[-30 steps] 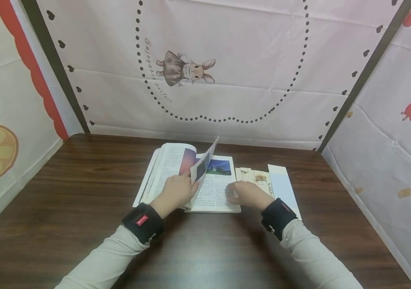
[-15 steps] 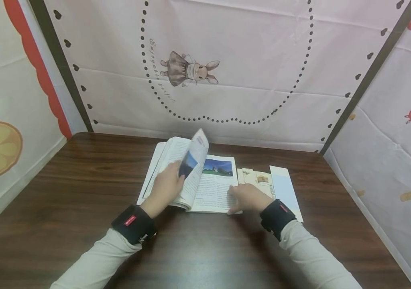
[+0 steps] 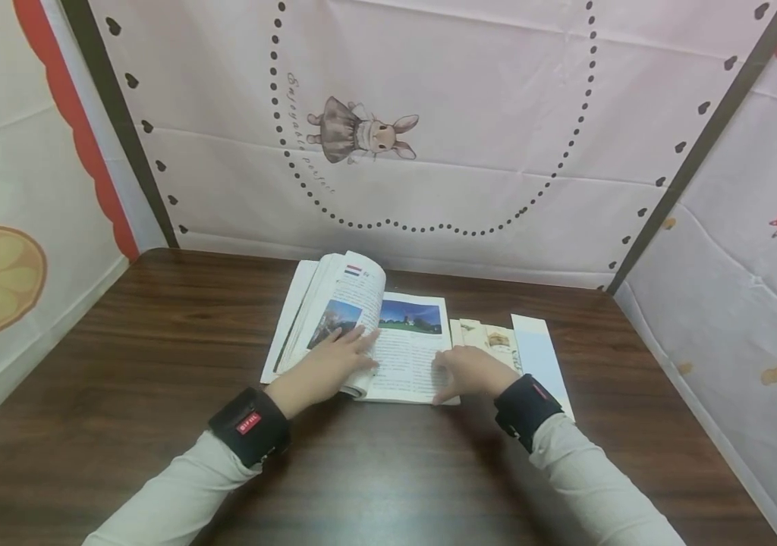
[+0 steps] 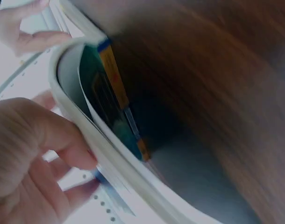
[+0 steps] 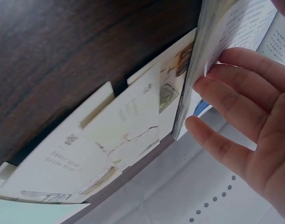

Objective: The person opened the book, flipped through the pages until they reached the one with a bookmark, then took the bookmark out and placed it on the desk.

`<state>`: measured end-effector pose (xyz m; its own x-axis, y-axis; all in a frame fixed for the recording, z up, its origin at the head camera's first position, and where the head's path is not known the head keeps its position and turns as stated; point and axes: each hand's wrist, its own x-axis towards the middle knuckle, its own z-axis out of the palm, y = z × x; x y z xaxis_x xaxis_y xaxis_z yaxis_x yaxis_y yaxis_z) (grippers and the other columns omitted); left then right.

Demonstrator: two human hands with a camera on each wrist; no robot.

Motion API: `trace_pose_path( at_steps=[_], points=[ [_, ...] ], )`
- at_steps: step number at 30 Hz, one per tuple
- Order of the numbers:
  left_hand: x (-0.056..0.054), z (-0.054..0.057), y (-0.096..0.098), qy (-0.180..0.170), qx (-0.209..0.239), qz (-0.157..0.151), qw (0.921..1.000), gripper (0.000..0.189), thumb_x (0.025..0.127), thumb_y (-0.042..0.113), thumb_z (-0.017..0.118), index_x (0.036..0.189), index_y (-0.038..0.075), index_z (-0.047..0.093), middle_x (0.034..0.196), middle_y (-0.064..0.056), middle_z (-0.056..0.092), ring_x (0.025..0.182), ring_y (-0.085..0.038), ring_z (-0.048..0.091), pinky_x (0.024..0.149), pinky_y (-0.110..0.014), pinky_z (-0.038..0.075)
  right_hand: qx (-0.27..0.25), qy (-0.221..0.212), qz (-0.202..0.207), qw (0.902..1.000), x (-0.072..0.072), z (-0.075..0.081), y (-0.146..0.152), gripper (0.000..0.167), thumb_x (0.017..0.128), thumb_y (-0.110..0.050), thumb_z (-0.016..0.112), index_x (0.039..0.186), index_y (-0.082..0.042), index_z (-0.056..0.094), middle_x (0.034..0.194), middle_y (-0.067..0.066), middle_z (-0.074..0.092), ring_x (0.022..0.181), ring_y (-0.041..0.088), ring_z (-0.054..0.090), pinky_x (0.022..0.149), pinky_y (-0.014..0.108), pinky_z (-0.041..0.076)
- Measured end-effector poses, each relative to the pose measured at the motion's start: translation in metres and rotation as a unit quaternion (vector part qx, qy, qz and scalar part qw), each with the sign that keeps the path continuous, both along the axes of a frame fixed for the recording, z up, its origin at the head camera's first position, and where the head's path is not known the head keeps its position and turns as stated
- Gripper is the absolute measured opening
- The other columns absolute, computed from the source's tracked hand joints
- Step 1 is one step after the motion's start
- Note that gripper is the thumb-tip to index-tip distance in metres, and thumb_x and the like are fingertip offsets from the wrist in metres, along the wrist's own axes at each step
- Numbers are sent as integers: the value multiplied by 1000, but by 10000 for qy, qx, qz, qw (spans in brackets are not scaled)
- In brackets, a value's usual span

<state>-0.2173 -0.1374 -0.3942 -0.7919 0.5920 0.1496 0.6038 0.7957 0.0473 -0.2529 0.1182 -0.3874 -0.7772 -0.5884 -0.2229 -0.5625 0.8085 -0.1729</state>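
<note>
A thick book [image 3: 405, 364] lies spread on the table, its right page showing a picture of a green field under blue sky. My left hand [image 3: 327, 365] rests with spread fingers on the curved left pages [image 3: 354, 284], which bear another photo. In the left wrist view, the left thumb [image 4: 63, 137] lies along the bowed edge of the page stack. My right hand [image 3: 473, 371] touches the book's right edge; in the right wrist view its fingers [image 5: 236, 105] are extended against the page edges.
Cream printed cards [image 3: 494, 339] with small drawings lie right of the book, beside a pale blue strip [image 3: 540, 356]. The dark wooden table [image 3: 375, 478] meets a printed cloth wall [image 3: 484, 136] behind the book, with more cloth on both sides.
My left hand has turned a page from the middle over to the left and now lies flat on that side. My right hand has stayed at the book's right edge.
</note>
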Motion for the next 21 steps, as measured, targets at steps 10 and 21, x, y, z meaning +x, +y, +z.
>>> trace_pose_path(
  at_steps=[10, 21],
  points=[
    [7, 2, 16, 109, 158, 898, 9958, 17, 84, 4, 64, 97, 9, 73, 117, -15, 66, 105, -36, 64, 76, -46, 55, 88, -337, -166, 9993, 8, -3, 4, 59, 83, -34, 71, 132, -4, 54, 140, 15, 50, 126, 29, 51, 106, 42, 39],
    [6, 1, 23, -133, 151, 969, 9951, 15, 87, 13, 59, 90, 5, 71, 118, -20, 65, 103, -41, 64, 70, -48, 54, 507, 1293, 1231, 9826, 8, 8, 10, 14, 84, -6, 66, 95, -12, 72, 82, 1, 72, 62, 10, 54, 63, 24, 46]
  ],
)
